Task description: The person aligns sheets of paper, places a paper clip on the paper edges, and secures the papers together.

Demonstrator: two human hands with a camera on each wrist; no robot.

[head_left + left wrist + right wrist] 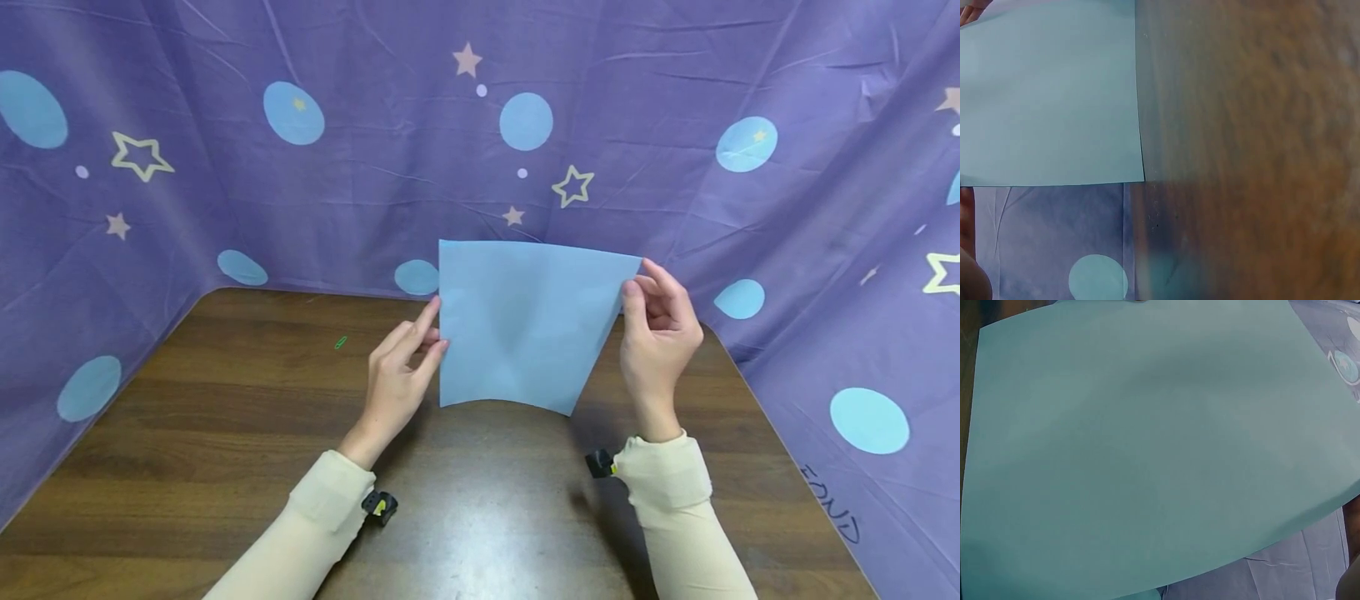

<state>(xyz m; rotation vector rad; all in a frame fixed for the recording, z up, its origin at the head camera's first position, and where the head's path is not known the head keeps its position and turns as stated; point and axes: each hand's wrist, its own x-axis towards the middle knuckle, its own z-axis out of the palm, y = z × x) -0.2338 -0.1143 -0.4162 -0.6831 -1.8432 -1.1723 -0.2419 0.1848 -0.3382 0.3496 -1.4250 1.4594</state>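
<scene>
A light blue sheet of paper [525, 329] is held up over the table, slightly bowed, its lower edge curving. At its left edge, my left hand [397, 371] pinches it between thumb and fingers. My right hand [660, 325] grips the upper right corner, thumb toward me and the other fingers bent. The sheet [1054, 100] fills the upper left of the left wrist view, with part of the left hand [967, 219] at the border. Most of the right wrist view is taken up by the paper [1147, 456], hiding what lies behind.
A small green paper clip [341, 342] lies on the brown wooden table [225, 433], left of the sheet. Purple fabric [375, 167] with stars and blue circles hangs behind and along both sides. Each wrist bears a small black camera [379, 506].
</scene>
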